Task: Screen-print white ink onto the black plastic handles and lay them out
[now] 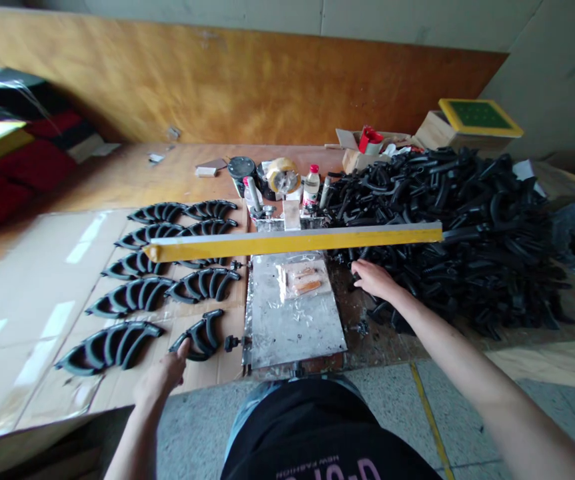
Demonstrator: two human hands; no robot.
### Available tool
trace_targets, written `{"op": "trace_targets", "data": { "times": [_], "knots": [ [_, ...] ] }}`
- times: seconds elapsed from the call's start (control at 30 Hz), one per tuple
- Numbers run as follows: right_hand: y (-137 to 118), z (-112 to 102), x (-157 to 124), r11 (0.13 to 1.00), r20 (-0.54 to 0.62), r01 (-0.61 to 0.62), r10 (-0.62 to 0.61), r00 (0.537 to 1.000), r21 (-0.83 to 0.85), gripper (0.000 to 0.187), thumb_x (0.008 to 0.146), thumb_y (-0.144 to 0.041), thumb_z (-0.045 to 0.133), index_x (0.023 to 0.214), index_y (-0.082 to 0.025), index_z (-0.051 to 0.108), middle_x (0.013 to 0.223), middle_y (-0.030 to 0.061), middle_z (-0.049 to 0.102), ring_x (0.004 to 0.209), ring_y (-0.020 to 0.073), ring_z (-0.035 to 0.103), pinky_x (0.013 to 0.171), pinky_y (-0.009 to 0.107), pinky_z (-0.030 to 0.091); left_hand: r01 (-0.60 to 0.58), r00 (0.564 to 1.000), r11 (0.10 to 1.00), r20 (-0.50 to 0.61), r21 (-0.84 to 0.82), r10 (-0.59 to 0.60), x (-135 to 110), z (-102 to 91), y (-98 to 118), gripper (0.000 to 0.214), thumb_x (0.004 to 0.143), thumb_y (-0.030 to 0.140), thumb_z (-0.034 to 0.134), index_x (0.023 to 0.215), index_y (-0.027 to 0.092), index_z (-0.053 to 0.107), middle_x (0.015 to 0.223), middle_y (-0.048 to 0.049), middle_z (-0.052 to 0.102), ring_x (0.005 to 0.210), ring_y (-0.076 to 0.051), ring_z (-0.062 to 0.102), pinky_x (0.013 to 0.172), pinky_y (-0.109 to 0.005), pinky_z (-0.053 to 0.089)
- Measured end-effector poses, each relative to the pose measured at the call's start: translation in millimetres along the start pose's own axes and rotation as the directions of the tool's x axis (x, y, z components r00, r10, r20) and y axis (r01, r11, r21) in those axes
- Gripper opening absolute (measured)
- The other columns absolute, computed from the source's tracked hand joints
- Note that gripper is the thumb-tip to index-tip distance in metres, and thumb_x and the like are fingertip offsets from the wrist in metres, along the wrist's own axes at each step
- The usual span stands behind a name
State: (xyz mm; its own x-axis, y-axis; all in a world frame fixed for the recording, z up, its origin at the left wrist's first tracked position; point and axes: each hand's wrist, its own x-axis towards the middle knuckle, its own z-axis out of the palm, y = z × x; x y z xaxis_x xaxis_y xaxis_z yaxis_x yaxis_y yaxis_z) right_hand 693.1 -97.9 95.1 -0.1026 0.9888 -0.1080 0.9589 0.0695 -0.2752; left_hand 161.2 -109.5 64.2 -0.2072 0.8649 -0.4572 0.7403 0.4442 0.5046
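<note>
Left hand (170,367) is curled, its fingertips at the near end of a short row of curved black parts (211,331) on the cardboard (42,273); I cannot tell if it grips one. Right hand (373,279) has bent fingers close together beside a big black pile (467,207); whether it pinches anything is hard to see. Between them lies a gray plate (287,333).

Yellow bar (297,241) blocks me across metal plate (292,337); black heap (462,233) obstructs plate's right; I could pass over plate's near end.
</note>
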Motion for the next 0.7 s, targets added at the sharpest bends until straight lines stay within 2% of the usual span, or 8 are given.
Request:
{"op": "trace_targets", "data": {
  "times": [0.07,0.1,0.2,0.33,0.47,0.53,0.63,0.7],
  "knots": [
    [-18,-9,8,0.982,-0.072,0.026,-0.013,0.997,0.185,0.021,0.074,-0.017,0.071,0.094,-0.019,0.063,0.088,0.0026,0.067,0.079,0.0190,0.061,0.072,0.029,0.046,-0.001,1.000,1.000,-0.020,-0.019,0.000,5,-4.1,13,0.037,0.075,0.056,0.055,0.084,0.021,0.065,0.055,-0.0038,0.059,0.051,-0.025,0.060,0.055,-0.034,0.046],
    [-29,-8,13,0.958,-0.098,0.081,-0.056,0.994,0.277,0.022,0.076,-0.017,0.071,0.096,-0.019,0.064,0.087,0.0010,0.066,0.079,0.0179,0.061,0.074,0.029,0.046,-0.018,0.999,0.999,-0.032,-0.040,0.016,8,-4.3,23,0.039,0.077,0.058,0.052,0.083,0.021,0.064,0.057,-0.0047,0.060,0.052,-0.024,0.061,0.054,-0.032,0.045],
    [-63,15,29,0.871,-0.171,0.301,-0.252,0.952,0.388,0.027,0.081,-0.012,0.067,0.106,-0.021,0.069,0.098,0.0018,0.067,0.091,0.0172,0.061,0.087,0.031,0.047,-0.168,0.983,0.966,-0.100,-0.195,0.151,11,-2.0,70,0.047,0.084,0.063,0.043,0.080,0.021,0.063,0.060,-0.0050,0.064,0.054,-0.021,0.061,0.052,-0.028,0.044],
    [-85,54,44,0.898,-0.234,0.389,-0.341,0.910,0.205,0.024,0.086,-0.012,0.065,0.105,-0.023,0.074,0.098,0.0051,0.067,0.098,0.0199,0.057,0.092,0.036,0.046,-0.426,0.902,0.795,-0.273,-0.431,0.335,-4,-9.1,152,0.045,0.087,0.060,0.044,0.089,0.020,0.065,0.057,-0.0015,0.062,0.050,-0.015,0.056,0.049,-0.023,0.043],
    [-93,63,42,0.925,-0.266,0.379,-0.358,0.895,0.030,0.027,0.091,-0.028,0.063,0.116,-0.023,0.071,0.104,0.0079,0.067,0.102,0.0229,0.056,0.093,0.039,0.045,-0.575,0.818,0.585,-0.390,-0.572,0.423,-27,-23.2,212,0.044,0.091,0.051,0.041,0.092,0.016,0.066,0.059,-0.0011,0.063,0.048,-0.012,0.053,0.048,-0.022,0.043],
    [-102,63,41,0.917,-0.270,0.399,-0.386,0.882,-0.008,0.037,0.090,-0.037,0.063,0.124,-0.023,0.066,0.120,0.0105,0.064,0.114,0.0257,0.053,0.100,0.042,0.042,-0.617,0.786,0.529,-0.423,-0.583,0.451,-32,-24.9,228,0.047,0.094,0.050,0.036,0.095,0.014,0.067,0.057,-0.0013,0.062,0.047,-0.012,0.053,0.048,-0.023,0.043],
    [-119,62,48,0.883,-0.182,0.469,-0.463,0.867,-0.012,0.050,0.091,-0.043,0.061,0.136,-0.023,0.055,0.142,0.0093,0.054,0.132,0.0277,0.043,0.110,0.045,0.034,-0.611,0.791,0.541,-0.447,-0.578,0.417,-34,-19.4,234,0.054,0.095,0.053,0.032,0.103,0.013,0.067,0.056,-0.0015,0.060,0.046,-0.013,0.052,0.047,-0.024,0.042],
    [-120,59,54,0.917,-0.085,0.398,-0.395,0.915,0.012,0.047,0.092,-0.043,0.059,0.136,-0.025,0.055,0.142,0.0076,0.055,0.132,0.0268,0.045,0.110,0.045,0.035,-0.587,0.810,0.547,-0.426,-0.597,0.403,-35,-13.7,226,0.058,0.093,0.058,0.035,0.108,0.013,0.066,0.063,-0.0034,0.064,0.052,-0.014,0.056,0.050,-0.025,0.045]
  ]
}}
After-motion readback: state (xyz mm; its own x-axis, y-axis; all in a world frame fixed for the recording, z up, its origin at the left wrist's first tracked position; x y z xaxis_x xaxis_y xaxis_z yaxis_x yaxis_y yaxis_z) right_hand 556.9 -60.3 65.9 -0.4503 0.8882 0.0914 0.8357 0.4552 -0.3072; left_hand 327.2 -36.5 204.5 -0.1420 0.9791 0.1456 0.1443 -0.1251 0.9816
